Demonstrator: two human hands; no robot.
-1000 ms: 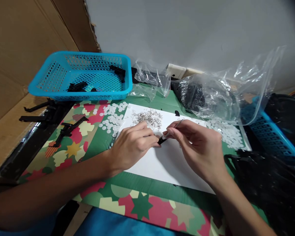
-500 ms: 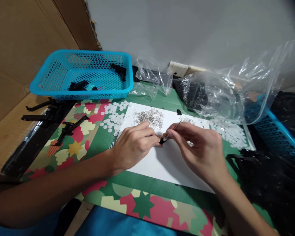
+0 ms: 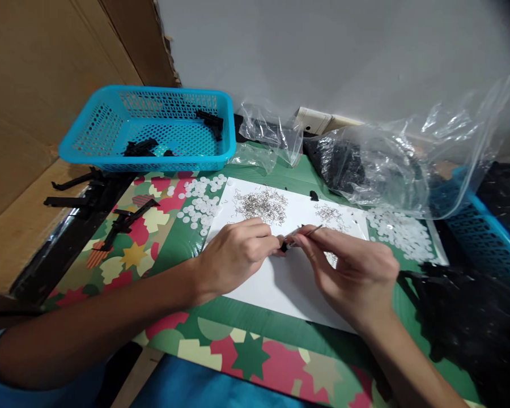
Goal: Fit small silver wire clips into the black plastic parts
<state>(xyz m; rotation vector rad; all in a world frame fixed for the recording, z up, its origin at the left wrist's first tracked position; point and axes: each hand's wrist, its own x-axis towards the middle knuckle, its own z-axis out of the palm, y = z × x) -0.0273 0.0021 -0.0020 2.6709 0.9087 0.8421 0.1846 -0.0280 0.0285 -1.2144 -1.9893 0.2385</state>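
Over the white sheet of paper (image 3: 259,289), my left hand (image 3: 240,252) is closed, pinching a small black plastic part (image 3: 284,247) between thumb and forefinger. My right hand (image 3: 357,269) grips thin metal tweezers (image 3: 313,230), with their tips at the black part. Fingers hide most of that part and the tips. Behind my left hand lies a heap of tiny bent metal wire pieces (image 3: 261,205). A smaller pile of wire pieces (image 3: 329,214) sits beyond my right hand, near a loose black piece (image 3: 314,196).
White discs (image 3: 199,208) lie left of the paper, and more discs (image 3: 402,235) lie right. A blue basket (image 3: 147,164) holds black parts at the back left. Black toy-gun-like parts (image 3: 125,221) rest in front of it. Clear plastic bags (image 3: 382,164) and a black heap (image 3: 463,311) are on the right.
The whole view has shifted slightly to the right. My right hand has turned a little and the tweezers lie flatter against the black part. Both hands keep their grip.
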